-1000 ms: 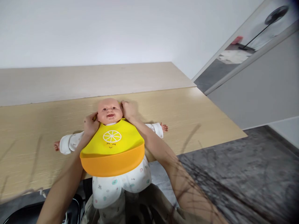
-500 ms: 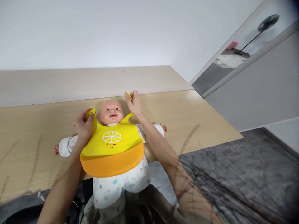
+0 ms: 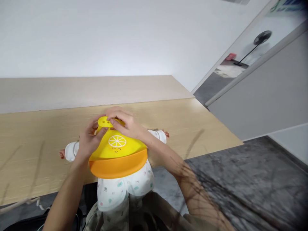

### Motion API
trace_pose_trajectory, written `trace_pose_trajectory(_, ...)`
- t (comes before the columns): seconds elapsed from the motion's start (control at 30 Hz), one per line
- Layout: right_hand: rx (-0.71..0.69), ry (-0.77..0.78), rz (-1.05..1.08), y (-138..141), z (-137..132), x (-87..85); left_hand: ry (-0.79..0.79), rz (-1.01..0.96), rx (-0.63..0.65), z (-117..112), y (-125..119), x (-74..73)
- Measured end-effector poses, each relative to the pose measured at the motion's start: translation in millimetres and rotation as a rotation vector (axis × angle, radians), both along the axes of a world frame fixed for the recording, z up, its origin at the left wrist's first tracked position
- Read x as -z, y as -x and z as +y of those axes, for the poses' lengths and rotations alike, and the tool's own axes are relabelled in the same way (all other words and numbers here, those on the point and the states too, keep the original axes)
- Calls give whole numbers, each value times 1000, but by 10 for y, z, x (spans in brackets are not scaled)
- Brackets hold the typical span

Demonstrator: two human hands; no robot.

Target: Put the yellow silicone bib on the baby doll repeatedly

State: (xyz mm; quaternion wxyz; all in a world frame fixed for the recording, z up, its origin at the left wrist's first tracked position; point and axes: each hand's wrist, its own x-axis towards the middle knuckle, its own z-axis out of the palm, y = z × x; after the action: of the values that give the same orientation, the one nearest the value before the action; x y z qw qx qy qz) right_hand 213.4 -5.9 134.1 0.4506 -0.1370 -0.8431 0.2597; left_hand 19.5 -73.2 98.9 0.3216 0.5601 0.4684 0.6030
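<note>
A yellow bib (image 3: 117,149) with a white citrus print, a smiling face and an orange catch pocket lies over the chest of a baby doll (image 3: 125,189). The doll is on its back in a white printed outfit, both arms spread. At the neck, my left hand (image 3: 90,138) is closed on one strap of the bib. My right hand (image 3: 126,123) pinches the other strap, whose holed end overlaps the first strap in front of the doll's face. Most of the doll's head is hidden behind my hands. Whether the straps are fastened cannot be seen.
The doll lies on a pale wooden table (image 3: 204,128), near its front edge. A raised strip (image 3: 96,93) runs along the white wall behind. To the right are a grey panel (image 3: 269,86) and a black fan (image 3: 262,38). A dark chair (image 3: 29,223) is at lower left.
My right hand has swung left across the doll's face, bringing its strap over to the other one. My left hand has shifted slightly right. The view has tilted a little.
</note>
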Motion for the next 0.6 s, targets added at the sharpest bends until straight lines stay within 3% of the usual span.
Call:
trace_pose_trajectory(0.1, 19, -26, -48, 5, -10, 13, -12, 55, 30, -70, -6, -40)
trace_pose_trajectory(0.2, 46, 69, -105, -50, -57, -12, -43, 161, 29, -117, 11, -73)
trace_pose_trajectory(0.3, 74, 153, -144, -137, -131, -103, -101, 316, -22, -167, 5, -115)
trace_pose_trajectory(0.47, 10, 144, -281, -264, -239, -293, -181, 519, -42, -255, -66, -234)
trace_pose_trajectory(0.6, 37, 202, -293, -342, -249, -363, -214, 597, -169, -326, -59, -359)
